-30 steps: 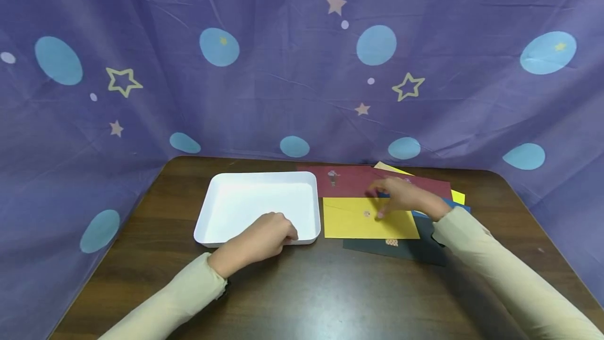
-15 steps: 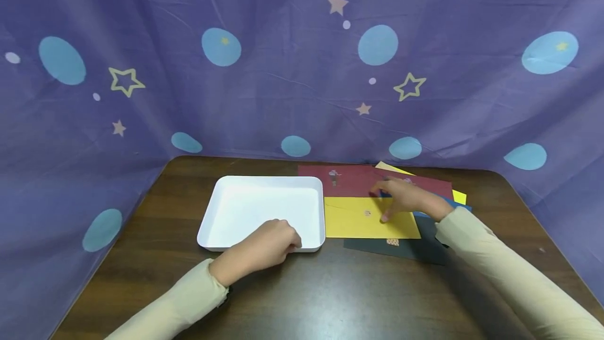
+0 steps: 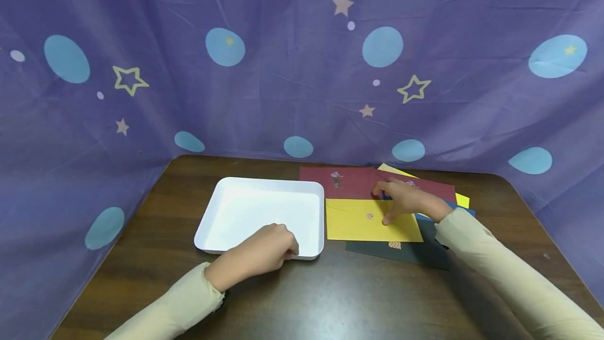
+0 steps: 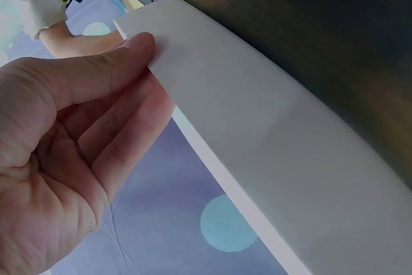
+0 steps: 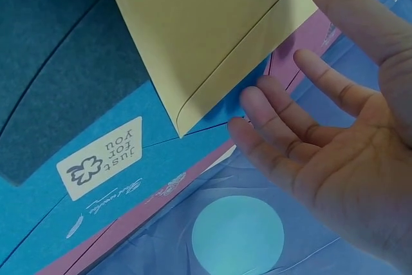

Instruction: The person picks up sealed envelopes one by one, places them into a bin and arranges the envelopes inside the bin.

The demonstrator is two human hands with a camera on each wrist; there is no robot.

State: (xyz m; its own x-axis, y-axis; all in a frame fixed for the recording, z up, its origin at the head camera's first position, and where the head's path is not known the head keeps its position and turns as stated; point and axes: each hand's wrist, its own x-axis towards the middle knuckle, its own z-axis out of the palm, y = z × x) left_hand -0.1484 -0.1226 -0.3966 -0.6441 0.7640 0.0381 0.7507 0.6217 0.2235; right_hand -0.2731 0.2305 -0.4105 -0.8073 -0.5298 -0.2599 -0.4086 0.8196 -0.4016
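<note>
A white tray (image 3: 259,216) lies on the left half of the table; the left wrist view shows its outer wall (image 4: 244,114) close up. My left hand (image 3: 269,248) pinches its near rim by the right corner, thumb outside and fingers inside. To the right is a yellow envelope (image 3: 354,220), on top of other envelopes. My right hand (image 3: 403,198) is over this yellow envelope, thumb and fingers spread across its far edge. In the right wrist view the fingers (image 5: 277,140) are apart and hold nothing; whether the thumb touches the paper, I cannot tell.
Around the yellow envelope lie maroon envelopes (image 3: 346,182), a dark green one (image 3: 377,252), a blue one (image 5: 161,120) with a "just for you" sticker (image 5: 103,159) and a bright yellow one (image 3: 462,201). Behind the brown table (image 3: 321,298) hangs a purple curtain (image 3: 264,119).
The tray has shifted slightly, its near edge now closer to me, with my left hand on its rim. My right thumb has moved a little nearer, spreading the hand wider over the yellow envelope.
</note>
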